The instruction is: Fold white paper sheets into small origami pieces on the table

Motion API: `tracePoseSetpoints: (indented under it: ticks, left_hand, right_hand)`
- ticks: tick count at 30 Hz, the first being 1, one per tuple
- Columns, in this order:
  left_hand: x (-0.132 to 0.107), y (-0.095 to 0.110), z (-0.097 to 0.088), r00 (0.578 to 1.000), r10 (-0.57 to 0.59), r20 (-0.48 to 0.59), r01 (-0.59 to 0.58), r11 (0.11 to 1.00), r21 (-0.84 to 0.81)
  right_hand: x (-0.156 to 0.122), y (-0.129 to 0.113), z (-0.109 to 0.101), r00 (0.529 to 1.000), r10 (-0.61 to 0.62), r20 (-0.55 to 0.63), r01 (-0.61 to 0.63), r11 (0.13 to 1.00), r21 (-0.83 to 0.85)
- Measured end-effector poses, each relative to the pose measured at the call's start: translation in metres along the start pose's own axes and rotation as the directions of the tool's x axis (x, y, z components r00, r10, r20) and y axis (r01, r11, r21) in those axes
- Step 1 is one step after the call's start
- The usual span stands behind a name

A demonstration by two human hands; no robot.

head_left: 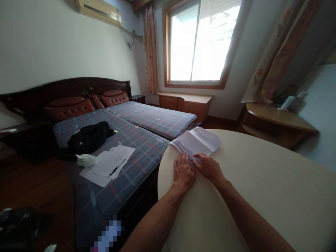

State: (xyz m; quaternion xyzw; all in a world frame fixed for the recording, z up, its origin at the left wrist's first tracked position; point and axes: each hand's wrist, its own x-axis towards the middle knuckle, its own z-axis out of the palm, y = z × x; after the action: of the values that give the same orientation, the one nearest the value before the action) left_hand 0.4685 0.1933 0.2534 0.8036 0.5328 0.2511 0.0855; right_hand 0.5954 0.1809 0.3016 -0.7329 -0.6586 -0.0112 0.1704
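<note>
A stack of white paper sheets lies near the far left edge of a round cream table. My left hand rests flat on the table, fingers stretched out and touching the near edge of the sheets. My right hand lies beside it, fingers pressed down on the near corner of the sheets. Both forearms reach in from the bottom of the view.
A bed with a checked blue mattress stands left of the table, carrying loose papers with a pen, a black garment and a white crumpled thing. A wooden cabinet sits under the window, a wooden side table at right.
</note>
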Motion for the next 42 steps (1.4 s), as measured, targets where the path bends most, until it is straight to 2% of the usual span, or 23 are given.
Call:
tracePoseSetpoints:
  ticks: [7,16,22,27,29,32,34,35,37,39,42]
  left_hand:
    - [-0.002,-0.002,-0.002,0.999,-0.029,0.032,0.027,0.998,0.051]
    - [-0.001,-0.003,-0.004,0.998,-0.039,0.058,0.036,0.998,0.047]
    - [0.000,-0.003,-0.003,0.997,-0.059,0.039,0.059,0.998,0.005]
    - [0.000,-0.003,-0.003,1.000,-0.028,0.011,0.028,0.999,0.025]
    - [0.000,-0.004,-0.003,1.000,-0.026,0.014,0.026,0.999,0.040]
    - [0.000,-0.003,-0.003,1.000,-0.026,0.001,0.026,0.999,0.044]
    - [-0.001,-0.002,-0.003,1.000,-0.028,-0.001,0.028,0.999,0.037]
    - [-0.001,-0.002,-0.003,0.999,-0.032,0.004,0.031,0.999,0.031]
    - [-0.001,-0.001,-0.004,0.999,-0.043,0.021,0.043,0.999,0.010]
    - [-0.001,-0.001,-0.004,0.998,-0.062,0.029,0.062,0.998,-0.015]
    - [-0.001,-0.001,-0.002,0.999,-0.038,0.037,0.039,0.999,-0.024]
  right_hand:
    - [0.006,-0.009,0.010,1.000,0.029,-0.002,-0.029,0.990,-0.136]
    - [0.007,-0.024,0.014,0.999,-0.042,-0.009,0.037,0.939,-0.341]
    - [-0.009,-0.017,0.020,0.992,-0.123,-0.002,0.112,0.905,-0.411]
    - [-0.022,-0.008,0.018,0.976,-0.214,0.029,0.210,0.907,-0.366]
    - [-0.020,-0.004,0.014,0.976,-0.211,0.050,0.215,0.920,-0.328]
    - [-0.007,0.006,0.010,0.985,-0.160,0.061,0.169,0.965,-0.200]
    - [0.008,0.015,0.012,0.982,-0.175,0.071,0.178,0.984,-0.032]
    - [0.016,0.019,0.016,0.976,-0.211,0.045,0.209,0.977,0.047]
    - [0.032,0.024,0.027,0.940,-0.332,0.083,0.319,0.938,0.138]
    - [0.045,0.026,0.039,0.914,-0.365,0.176,0.348,0.930,0.118]
    - [0.064,0.025,0.055,0.925,-0.274,0.265,0.285,0.959,-0.002]
